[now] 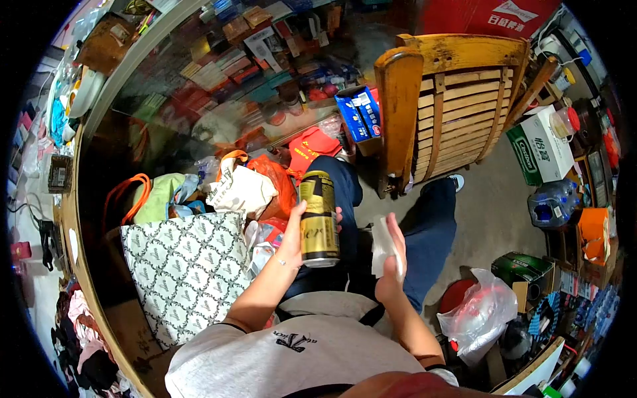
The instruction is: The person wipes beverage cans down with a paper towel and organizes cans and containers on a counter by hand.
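Note:
A gold and black drink can [318, 222] is held upright in front of my body, with my left hand [290, 240] wrapped around it from the side. Fingertips show at the can's far edge. To the right, my right hand [396, 265] holds a white tissue [380, 245] flat against the palm, its fingers pointing forward. The tissue and the can are apart. Below both hands are my legs in dark blue trousers [424, 242]. Part of the tissue's grip is hidden by the hand.
A folded wooden slatted chair [458, 99] stands ahead on the right. At left are a patterned box [186, 272], a white cloth bag [242, 189] and a glass-fronted case. A clear plastic bag [481, 318], bottles [554, 202] and cartons [541, 146] line the right side.

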{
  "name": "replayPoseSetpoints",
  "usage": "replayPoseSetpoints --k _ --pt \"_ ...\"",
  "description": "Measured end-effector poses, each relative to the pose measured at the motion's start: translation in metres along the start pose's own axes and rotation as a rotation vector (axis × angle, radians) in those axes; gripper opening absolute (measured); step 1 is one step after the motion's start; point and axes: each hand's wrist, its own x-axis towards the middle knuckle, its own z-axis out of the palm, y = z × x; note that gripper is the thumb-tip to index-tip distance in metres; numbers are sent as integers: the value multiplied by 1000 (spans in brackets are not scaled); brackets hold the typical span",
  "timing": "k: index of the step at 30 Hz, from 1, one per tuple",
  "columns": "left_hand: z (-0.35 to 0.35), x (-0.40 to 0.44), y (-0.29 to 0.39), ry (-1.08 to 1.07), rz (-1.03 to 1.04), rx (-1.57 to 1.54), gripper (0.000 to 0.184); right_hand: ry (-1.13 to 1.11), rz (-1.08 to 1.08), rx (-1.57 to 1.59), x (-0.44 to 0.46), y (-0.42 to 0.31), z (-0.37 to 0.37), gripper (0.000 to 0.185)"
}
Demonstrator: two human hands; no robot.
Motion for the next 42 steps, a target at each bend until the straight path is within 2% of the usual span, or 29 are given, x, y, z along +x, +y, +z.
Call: replayPoseSetpoints --k 2,3,4,6,8,10,12,14,16,18,19,22,24,26,27,31,34,36,39,40,42 --pt "-3 2 -10 44 0 54 59 -45 -204 -164 -4 7 14 40" --pt "-5 2 -14 -2 -42 0 62 -164 -230 -313 -5 2 16 41" --pt "-3 1 -22 50 -61 -14 61 -236 -216 -265 -4 -4 24 43" --pt "-6 2 -31 1 -51 86 61 -301 -222 -351 -12 0 38 44" --pt "5 -4 -31 20 -95 148 60 -269 -260 -412 -15 -2 39 45" --pt "17 -5 -28 -136 -142 154 59 -255 -219 -390 -14 -10 35 45" --pt "28 -6 -24 -182 -170 198 58 -229 -214 -419 -14 -9 29 46" --pt "47 -14 -18 13 -284 449 47 -172 -161 -428 -10 -11 24 46" --pt "41 -11 -22 -75 -252 490 52 -150 -150 -546 -7 -12 17 45" --pt "42 -11 -23 -303 -201 593 63 -13 -251 -602 -5 -2 12 38" --pt "39 -10 -26 -419 -149 533 71 23 -261 -605 -2 -1 9 34" --pt "27 -4 -30 -524 -197 579 72 150 -362 -575 9 -3 2 39" --pt "22 -7 -26 -525 -219 657 73 149 -365 -479 10 -4 -6 40" --pt "9 -6 -27 -546 -285 860 73 148 -367 -381 10 -8 -8 42" --pt "12 -6 -27 -617 -303 794 73 149 -366 -329 12 -11 -8 42" --pt "16 -7 -26 -678 -338 711 76 151 -371 -248 14 -15 -10 42" --pt "26 -17 -24 -634 -422 603 84 131 -341 -148 16 -15 -11 44" --pt "32 -18 -24 -689 -478 471 92 124 -337 -89 17 -14 -10 45" --pt "24 -20 -26 -607 -590 356 89 156 47 244 12 -10 -11 53" --pt "21 -19 -26 -586 -665 263 86 160 47 246 12 -9 -12 53" --pt "14 -17 -27 -582 -663 275 79 94 11 187 13 -9 -12 53"
